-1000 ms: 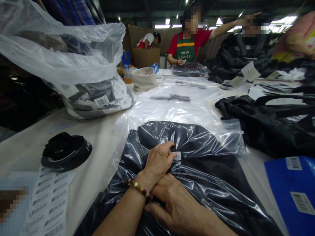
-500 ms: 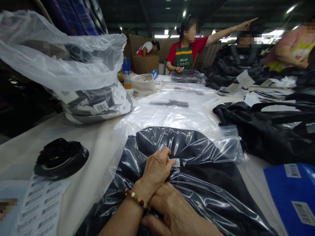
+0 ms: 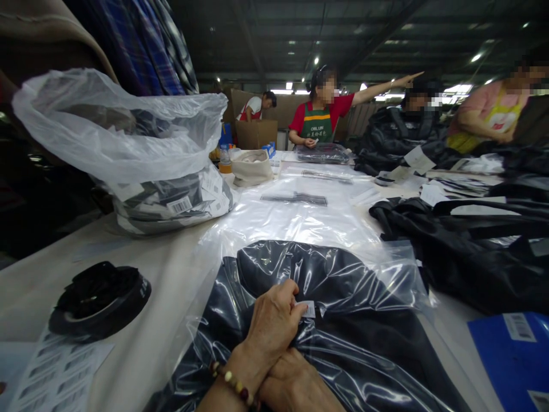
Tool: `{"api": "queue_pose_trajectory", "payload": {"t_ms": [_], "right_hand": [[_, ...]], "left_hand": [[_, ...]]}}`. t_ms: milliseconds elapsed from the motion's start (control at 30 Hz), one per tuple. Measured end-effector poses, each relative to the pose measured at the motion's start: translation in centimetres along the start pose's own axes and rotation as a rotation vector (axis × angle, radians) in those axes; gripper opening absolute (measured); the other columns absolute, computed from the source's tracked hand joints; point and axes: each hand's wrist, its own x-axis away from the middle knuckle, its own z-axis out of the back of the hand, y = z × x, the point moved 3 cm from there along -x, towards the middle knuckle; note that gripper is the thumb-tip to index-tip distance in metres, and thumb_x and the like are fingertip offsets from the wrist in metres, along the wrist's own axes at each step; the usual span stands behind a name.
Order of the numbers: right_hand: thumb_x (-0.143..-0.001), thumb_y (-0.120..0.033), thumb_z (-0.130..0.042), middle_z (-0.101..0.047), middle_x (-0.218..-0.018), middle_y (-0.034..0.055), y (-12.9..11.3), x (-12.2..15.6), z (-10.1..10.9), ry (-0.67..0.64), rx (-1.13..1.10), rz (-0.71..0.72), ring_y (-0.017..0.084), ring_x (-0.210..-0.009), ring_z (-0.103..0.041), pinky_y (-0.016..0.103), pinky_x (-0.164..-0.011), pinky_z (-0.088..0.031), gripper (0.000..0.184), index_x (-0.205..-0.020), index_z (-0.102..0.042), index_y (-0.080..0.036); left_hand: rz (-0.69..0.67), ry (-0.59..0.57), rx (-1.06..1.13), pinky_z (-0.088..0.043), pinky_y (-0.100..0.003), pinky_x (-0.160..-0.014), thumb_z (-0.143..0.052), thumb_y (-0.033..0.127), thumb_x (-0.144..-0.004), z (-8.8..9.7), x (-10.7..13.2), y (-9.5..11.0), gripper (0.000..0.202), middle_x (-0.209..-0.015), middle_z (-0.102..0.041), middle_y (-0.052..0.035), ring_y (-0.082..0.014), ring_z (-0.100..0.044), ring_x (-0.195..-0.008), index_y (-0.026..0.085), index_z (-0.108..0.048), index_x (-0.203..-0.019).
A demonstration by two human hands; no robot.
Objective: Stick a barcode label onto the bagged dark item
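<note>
A clear plastic bag (image 3: 364,274) with a folded black item inside lies in front of me. My left hand (image 3: 274,315), with a beaded bracelet at the wrist, rests on it, fingers curled. Its thumb tip presses on the edge of a small white label (image 3: 307,309) near the bag's middle. My right hand (image 3: 295,380) crosses beneath the left wrist, low on the bag. Its fingers are hidden there.
A stack of clear plastic bags (image 3: 295,220) lies beyond. To the left are a big bag of labels (image 3: 171,212), a black tape roll (image 3: 100,303) and a barcode sheet (image 3: 60,372). Black bags (image 3: 463,246) and a blue packet (image 3: 510,355) lie right. Co-workers (image 3: 319,117) stand behind.
The whole view has tilted up, so the table and my hands appear lower. My left hand stays at the white label, and less of my right hand shows.
</note>
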Motion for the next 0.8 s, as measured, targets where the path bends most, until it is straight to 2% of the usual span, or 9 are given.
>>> {"api": "queue_pose_trajectory", "payload": {"t_ms": [167,400,633,800], "right_hand": [[-0.082,-0.04,-0.057,-0.067,-0.099,0.0048,1.1,-0.1,-2.2,0.017,0.059,-0.042,0.026,-0.09,-0.062,0.036,-0.077,-0.049,0.02,-0.092,-0.066,-0.025],[-0.084,-0.044,-0.055,-0.067,-0.09,0.0043,1.4,-0.1,-2.8,0.046,0.079,-0.051,0.021,-0.085,-0.06,0.033,-0.076,-0.049,0.025,-0.086,-0.066,-0.021],[-0.084,-0.051,-0.053,-0.066,-0.087,0.0044,0.5,-0.1,-1.6,0.047,0.06,-0.02,0.02,-0.083,-0.06,0.033,-0.074,-0.05,0.034,-0.079,-0.064,-0.02],[-0.088,-0.042,-0.053,-0.062,-0.098,0.0049,-1.1,0.4,1.3,0.012,0.038,0.01,0.016,-0.086,-0.059,0.036,-0.077,-0.051,0.028,-0.097,-0.06,-0.017]], "left_hand": [[0.007,-0.002,0.004,-0.035,-0.026,-0.065,-0.065,0.012,-0.074,-0.1,-0.1,0.1,0.017,-0.069,-0.054,0.0049,-0.0136,-0.053,-0.068,0.021,-0.054,-0.082],[0.009,-0.008,-0.001,-0.034,-0.025,-0.064,-0.065,0.013,-0.074,0.0,0.0,0.0,0.016,-0.068,-0.053,0.0052,-0.0131,-0.051,-0.067,0.02,-0.054,-0.084],[-0.001,-0.003,-0.009,-0.034,-0.025,-0.065,-0.065,0.013,-0.074,-0.1,-0.1,0.0,0.017,-0.068,-0.053,0.0053,-0.0131,-0.052,-0.068,0.02,-0.053,-0.083],[0.0,-0.004,-0.032,-0.034,-0.026,-0.065,-0.065,0.014,-0.075,0.0,0.0,-0.1,0.015,-0.069,-0.054,0.0048,-0.0135,-0.052,-0.068,0.02,-0.053,-0.082]]}}
